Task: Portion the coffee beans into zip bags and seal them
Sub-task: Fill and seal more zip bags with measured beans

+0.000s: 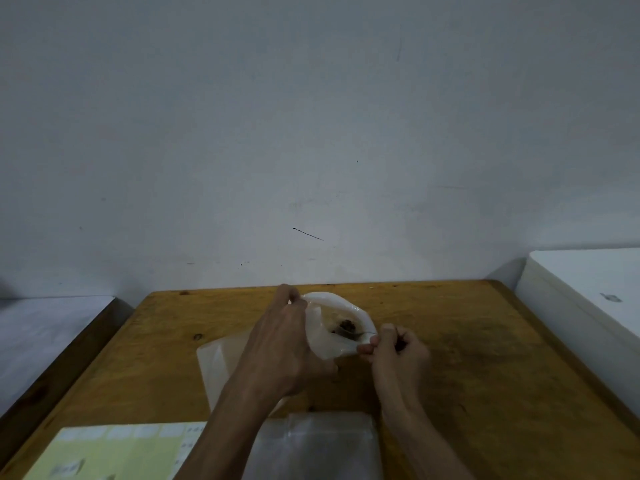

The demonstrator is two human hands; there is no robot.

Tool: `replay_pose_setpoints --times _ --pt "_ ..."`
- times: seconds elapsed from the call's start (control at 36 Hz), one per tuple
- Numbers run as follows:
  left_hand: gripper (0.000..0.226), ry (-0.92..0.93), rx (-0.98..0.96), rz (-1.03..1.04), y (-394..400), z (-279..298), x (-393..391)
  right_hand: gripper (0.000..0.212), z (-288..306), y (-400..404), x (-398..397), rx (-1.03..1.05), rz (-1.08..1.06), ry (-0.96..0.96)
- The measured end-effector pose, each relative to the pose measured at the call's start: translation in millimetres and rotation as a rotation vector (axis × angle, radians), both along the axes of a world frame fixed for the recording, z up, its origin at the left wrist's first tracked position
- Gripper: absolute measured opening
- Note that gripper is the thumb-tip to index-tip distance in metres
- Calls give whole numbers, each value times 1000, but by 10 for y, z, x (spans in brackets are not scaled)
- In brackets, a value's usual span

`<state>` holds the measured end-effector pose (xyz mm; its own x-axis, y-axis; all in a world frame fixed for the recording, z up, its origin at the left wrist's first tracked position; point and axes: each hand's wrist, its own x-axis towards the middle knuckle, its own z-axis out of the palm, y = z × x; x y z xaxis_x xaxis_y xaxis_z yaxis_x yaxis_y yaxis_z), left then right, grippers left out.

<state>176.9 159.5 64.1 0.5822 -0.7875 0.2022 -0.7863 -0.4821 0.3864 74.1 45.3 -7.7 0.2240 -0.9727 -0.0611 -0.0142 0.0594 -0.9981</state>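
A cloudy plastic zip bag [332,306] is held with its mouth wide open above the wooden table [485,341]. My left hand [287,341] grips the bag's left rim. My right hand [398,351] pinches the handle of a thin spoon [360,335] whose bowl sits inside the bag's mouth. A small dark heap of coffee beans [346,324] shows inside the bag. More dark beans seem tucked in my right palm, though that is unclear.
Another flat translucent bag [214,368] lies under my left forearm. A stack of clear zip bags [318,445] sits at the near edge, a yellow label sheet [110,452] to its left. A white box [588,299] stands at the right, a grey wall behind.
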Motion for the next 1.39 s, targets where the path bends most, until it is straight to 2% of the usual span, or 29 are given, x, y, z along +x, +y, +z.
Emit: replay_pose_setpoints --times 0.08,0.22,0.44,0.67,0.83,0.94,1.08,1.22,1.39 --pt "92 -8 1 5 -2 1 -2 18 -17 -6 18 -29 0 68" --pt "94 7 0 4 -11 -8 -6 19 -45 -11 68 -23 1 79" --pt "93 19 0 20 -8 16 8 10 -55 -87 96 312 16 -147" --pt "94 8 -11 38 -16 32 14 13 -7 -96 36 220 62 -139" --pt "94 -1 -8 34 -15 36 -11 13 -15 -137 31 364 23 -202" --pt "95 -5 -4 29 -14 24 -13 16 22 -122 82 375 -9 -225" --pt "96 0 -6 44 1 31 0 9 0 -93 87 405 31 -263" --pt "90 11 -25 53 -4 53 35 12 10 -81 -36 232 82 -166" --pt "86 9 -30 40 -24 17 35 22 56 -21 -154 -306 109 200"
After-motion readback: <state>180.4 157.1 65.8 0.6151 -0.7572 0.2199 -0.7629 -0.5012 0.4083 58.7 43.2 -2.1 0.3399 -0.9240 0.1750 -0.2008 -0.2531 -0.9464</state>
